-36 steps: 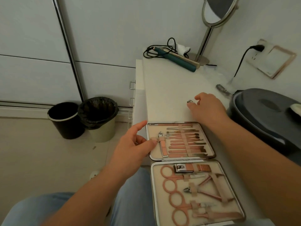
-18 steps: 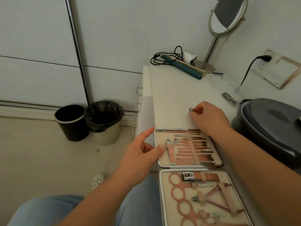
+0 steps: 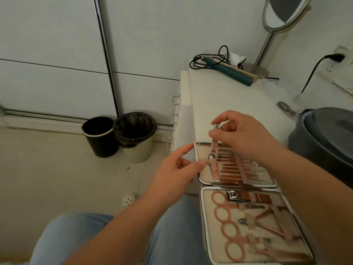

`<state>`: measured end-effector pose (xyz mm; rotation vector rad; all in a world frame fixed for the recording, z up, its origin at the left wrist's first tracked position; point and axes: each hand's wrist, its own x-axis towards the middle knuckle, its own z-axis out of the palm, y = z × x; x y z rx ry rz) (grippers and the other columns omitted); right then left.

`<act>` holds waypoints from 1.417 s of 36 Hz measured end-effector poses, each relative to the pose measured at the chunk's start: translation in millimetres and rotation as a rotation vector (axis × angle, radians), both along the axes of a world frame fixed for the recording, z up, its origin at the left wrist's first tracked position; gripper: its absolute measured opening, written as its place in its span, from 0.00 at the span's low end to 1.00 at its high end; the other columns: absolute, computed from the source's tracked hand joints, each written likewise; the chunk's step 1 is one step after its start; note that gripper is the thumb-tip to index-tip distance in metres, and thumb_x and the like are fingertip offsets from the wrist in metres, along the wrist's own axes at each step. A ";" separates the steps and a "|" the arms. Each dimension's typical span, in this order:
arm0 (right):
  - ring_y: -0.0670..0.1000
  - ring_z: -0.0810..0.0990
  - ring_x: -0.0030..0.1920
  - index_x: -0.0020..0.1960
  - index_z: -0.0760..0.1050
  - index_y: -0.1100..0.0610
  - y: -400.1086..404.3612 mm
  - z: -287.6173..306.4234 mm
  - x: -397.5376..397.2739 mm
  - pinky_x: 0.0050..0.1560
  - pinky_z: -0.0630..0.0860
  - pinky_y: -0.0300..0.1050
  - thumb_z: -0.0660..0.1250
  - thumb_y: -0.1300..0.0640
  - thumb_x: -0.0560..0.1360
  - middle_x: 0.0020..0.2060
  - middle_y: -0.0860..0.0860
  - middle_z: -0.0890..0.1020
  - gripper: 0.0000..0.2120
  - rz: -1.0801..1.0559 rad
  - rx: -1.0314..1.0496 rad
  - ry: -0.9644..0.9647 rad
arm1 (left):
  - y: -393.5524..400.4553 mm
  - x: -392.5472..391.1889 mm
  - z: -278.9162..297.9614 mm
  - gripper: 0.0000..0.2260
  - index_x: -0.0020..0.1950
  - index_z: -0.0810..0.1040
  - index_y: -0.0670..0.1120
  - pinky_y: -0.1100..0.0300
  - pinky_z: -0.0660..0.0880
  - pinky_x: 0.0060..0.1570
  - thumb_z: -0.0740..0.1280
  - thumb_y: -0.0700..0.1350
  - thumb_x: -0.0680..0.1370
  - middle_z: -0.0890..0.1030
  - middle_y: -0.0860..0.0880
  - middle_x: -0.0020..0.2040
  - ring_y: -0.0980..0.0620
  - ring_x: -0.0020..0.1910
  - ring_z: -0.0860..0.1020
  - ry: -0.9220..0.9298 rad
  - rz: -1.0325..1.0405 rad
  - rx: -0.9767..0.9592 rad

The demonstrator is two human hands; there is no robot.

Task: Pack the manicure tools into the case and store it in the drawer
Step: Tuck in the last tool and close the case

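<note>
The manicure case lies open on the white table, both halves lined with rose-gold tools under elastic straps. My right hand holds a small nail clipper upright between thumb and fingers, above the far half's left edge. My left hand pinches the elastic strap at the left side of the far half, beside another clipper held under it. Scissors and nippers fill the near half.
A teal hair straightener with a black cord and a standing mirror sit at the table's far end. A dark grey round container stands to the right. Two waste bins stand on the floor left. Drawer handles line the cabinet side.
My right hand picked the small clipper off the table and brought it back over the case's far half. My left hand stayed at the strap.
</note>
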<state>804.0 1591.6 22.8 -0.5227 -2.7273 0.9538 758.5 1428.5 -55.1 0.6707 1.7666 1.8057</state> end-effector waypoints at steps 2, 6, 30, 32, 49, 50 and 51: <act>0.36 0.79 0.33 0.44 0.71 0.41 -4.6 -1.5 -1.2 0.34 0.67 0.33 0.68 0.45 0.70 0.33 0.40 0.80 0.06 0.023 0.000 -0.013 | -1.7 -0.6 0.4 0.21 0.60 0.70 0.61 0.72 0.71 0.32 0.70 0.47 0.70 0.79 0.51 0.36 0.61 0.32 0.76 -0.001 -0.012 0.000; 0.39 0.79 0.35 0.45 0.72 0.42 -8.2 -4.9 -4.5 0.35 0.69 0.35 0.68 0.46 0.71 0.33 0.40 0.81 0.06 0.044 -0.029 -0.039 | -2.6 -1.9 0.1 0.23 0.55 0.69 0.65 0.72 0.70 0.31 0.70 0.42 0.69 0.79 0.55 0.32 0.62 0.31 0.76 0.015 -0.045 -0.011; 0.42 0.79 0.38 0.47 0.77 0.43 -6.2 -2.5 -10.4 0.35 0.71 0.35 0.67 0.43 0.70 0.36 0.40 0.80 0.07 0.140 0.017 -0.243 | -2.1 -3.4 -1.5 0.22 0.53 0.69 0.66 0.72 0.70 0.31 0.69 0.42 0.69 0.79 0.58 0.31 0.62 0.32 0.77 0.029 -0.058 -0.036; 0.41 0.77 0.37 0.46 0.78 0.41 -8.2 -4.7 -8.0 0.34 0.69 0.34 0.67 0.43 0.70 0.36 0.39 0.79 0.07 0.152 0.084 -0.239 | -2.0 -3.9 -1.7 0.22 0.54 0.69 0.66 0.73 0.70 0.31 0.69 0.43 0.69 0.79 0.58 0.32 0.62 0.33 0.77 0.036 -0.060 -0.042; 0.43 0.71 0.48 0.61 0.73 0.42 -16.6 -17.9 18.4 0.50 0.70 0.40 0.58 0.46 0.76 0.48 0.41 0.72 0.15 0.227 0.334 -0.136 | -2.1 -1.5 0.4 0.22 0.53 0.69 0.65 0.71 0.70 0.31 0.69 0.41 0.70 0.78 0.53 0.35 0.62 0.31 0.76 0.044 -0.039 -0.031; 0.42 0.71 0.49 0.62 0.73 0.42 -16.7 -18.0 20.6 0.50 0.69 0.39 0.58 0.46 0.76 0.48 0.41 0.71 0.16 0.226 0.315 -0.126 | -2.3 -0.5 0.7 0.21 0.53 0.69 0.66 0.70 0.70 0.33 0.69 0.42 0.70 0.79 0.52 0.36 0.62 0.32 0.76 0.058 -0.029 -0.048; 0.41 0.71 0.50 0.63 0.72 0.42 -16.7 -17.9 24.4 0.50 0.68 0.38 0.58 0.46 0.76 0.49 0.40 0.71 0.16 0.221 0.293 -0.106 | -2.9 0.8 0.9 0.21 0.55 0.69 0.65 0.68 0.71 0.35 0.69 0.43 0.71 0.79 0.52 0.37 0.61 0.34 0.76 0.078 -0.012 -0.064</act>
